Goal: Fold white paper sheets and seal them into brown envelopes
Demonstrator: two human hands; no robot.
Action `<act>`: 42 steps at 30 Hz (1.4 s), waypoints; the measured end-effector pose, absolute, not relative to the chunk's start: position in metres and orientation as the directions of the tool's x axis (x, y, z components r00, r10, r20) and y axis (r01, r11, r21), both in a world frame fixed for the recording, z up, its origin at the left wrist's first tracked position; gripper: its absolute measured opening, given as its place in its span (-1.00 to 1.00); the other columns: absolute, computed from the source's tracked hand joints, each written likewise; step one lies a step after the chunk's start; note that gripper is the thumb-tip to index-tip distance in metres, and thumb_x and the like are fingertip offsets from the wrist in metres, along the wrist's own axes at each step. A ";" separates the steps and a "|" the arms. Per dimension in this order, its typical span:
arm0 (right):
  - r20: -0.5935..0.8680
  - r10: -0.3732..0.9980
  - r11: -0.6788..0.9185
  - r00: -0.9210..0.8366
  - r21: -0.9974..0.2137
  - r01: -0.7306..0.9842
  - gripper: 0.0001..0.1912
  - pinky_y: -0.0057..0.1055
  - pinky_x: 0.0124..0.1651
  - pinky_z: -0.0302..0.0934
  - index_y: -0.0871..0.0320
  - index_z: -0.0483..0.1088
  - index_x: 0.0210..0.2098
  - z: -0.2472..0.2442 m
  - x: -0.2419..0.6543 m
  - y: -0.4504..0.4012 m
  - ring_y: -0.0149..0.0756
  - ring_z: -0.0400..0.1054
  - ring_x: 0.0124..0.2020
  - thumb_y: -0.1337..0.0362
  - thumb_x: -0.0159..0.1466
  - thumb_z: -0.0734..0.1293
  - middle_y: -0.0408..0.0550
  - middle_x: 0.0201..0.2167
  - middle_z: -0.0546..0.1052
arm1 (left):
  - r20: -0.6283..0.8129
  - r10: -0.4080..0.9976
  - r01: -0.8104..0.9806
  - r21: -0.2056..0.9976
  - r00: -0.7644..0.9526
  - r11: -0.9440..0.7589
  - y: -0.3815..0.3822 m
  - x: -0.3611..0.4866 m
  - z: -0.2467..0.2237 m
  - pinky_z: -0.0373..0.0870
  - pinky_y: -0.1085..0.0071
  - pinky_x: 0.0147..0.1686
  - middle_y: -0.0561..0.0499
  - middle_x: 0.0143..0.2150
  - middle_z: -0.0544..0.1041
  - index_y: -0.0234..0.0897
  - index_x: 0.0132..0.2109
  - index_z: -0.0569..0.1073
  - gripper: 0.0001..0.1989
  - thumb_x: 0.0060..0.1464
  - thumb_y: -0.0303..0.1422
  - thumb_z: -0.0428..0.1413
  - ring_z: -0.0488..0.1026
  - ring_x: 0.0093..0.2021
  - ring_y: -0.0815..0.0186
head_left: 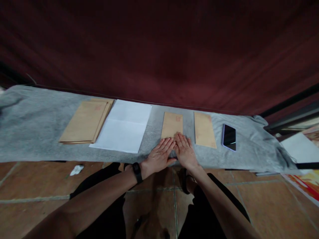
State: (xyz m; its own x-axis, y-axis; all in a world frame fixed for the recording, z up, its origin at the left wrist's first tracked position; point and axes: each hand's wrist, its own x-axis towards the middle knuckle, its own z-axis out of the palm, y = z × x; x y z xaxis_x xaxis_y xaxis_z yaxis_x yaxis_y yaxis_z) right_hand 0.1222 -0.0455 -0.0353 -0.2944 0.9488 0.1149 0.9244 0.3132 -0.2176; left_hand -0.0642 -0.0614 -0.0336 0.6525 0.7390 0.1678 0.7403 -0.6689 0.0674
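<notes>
A brown paper envelope [172,123] with small red print lies on the grey cloth in front of me. My left hand [160,155] rests flat on its near end, fingers stretched out. Beside it my right hand [184,151] also lies flat on the near end, the fingertips of both hands almost meeting. The two hands cover that end of the envelope. A second brown envelope [205,129] lies to the right of my right hand, apart from it. To the left are sheets of white paper [124,127] with a crease across, next to a stack of larger brown envelopes [84,121].
A phone [229,137] with a purple edge lies at the right on the grey cloth [37,122]. Dark red fabric [159,49] hangs behind the narrow surface. A crumpled white tissue [76,170] is on the tiled floor [269,199]. Colourful printed sheets [305,186] sit at the far right.
</notes>
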 end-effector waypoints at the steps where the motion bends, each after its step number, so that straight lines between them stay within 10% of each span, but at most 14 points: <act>1: 0.128 0.946 0.322 -0.299 -0.238 0.916 -0.43 0.03 0.46 -0.18 0.32 0.03 0.42 -0.035 0.120 -0.048 -0.11 -0.11 0.47 0.22 0.49 -0.02 0.16 0.44 0.07 | 0.157 0.736 0.736 0.069 0.658 -0.673 -0.062 -0.064 -0.035 -0.23 0.14 0.46 -0.24 0.51 -0.05 -0.48 0.44 0.01 -0.24 0.35 0.02 -0.22 -0.19 0.51 0.12; 12: 0.254 0.863 0.497 -0.436 -0.279 0.822 -0.29 -0.02 0.44 -0.04 0.28 -0.33 0.48 -0.048 0.108 -0.085 -0.12 -0.14 0.48 0.09 0.50 0.02 0.19 0.47 -0.03 | 0.114 0.756 0.749 0.104 0.644 -0.654 -0.064 -0.065 -0.036 -0.28 0.17 0.46 -0.28 0.51 -0.07 -0.53 0.46 -0.09 -0.30 0.33 -0.21 -0.17 -0.20 0.51 0.12; 42: 0.270 0.901 0.398 -0.339 -0.208 0.893 -0.33 0.03 0.42 -0.01 0.30 -0.11 0.46 -0.040 0.129 -0.092 -0.07 -0.05 0.46 0.08 0.49 0.06 0.22 0.43 0.09 | 0.250 0.851 0.861 0.107 0.461 -0.498 -0.071 -0.078 -0.032 -0.03 0.04 0.43 -0.28 0.46 0.09 -0.48 0.44 0.02 -0.36 0.35 -0.22 -0.17 -0.05 0.48 0.10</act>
State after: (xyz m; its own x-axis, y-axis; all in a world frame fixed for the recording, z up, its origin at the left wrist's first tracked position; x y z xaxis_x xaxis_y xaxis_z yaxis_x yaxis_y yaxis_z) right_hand 0.1287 -0.0919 -0.0401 -0.3389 0.9014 0.2696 0.8934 0.3981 -0.2082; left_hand -0.0778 -0.0714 -0.0321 0.4614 0.8514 0.2495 0.8606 -0.4978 0.1072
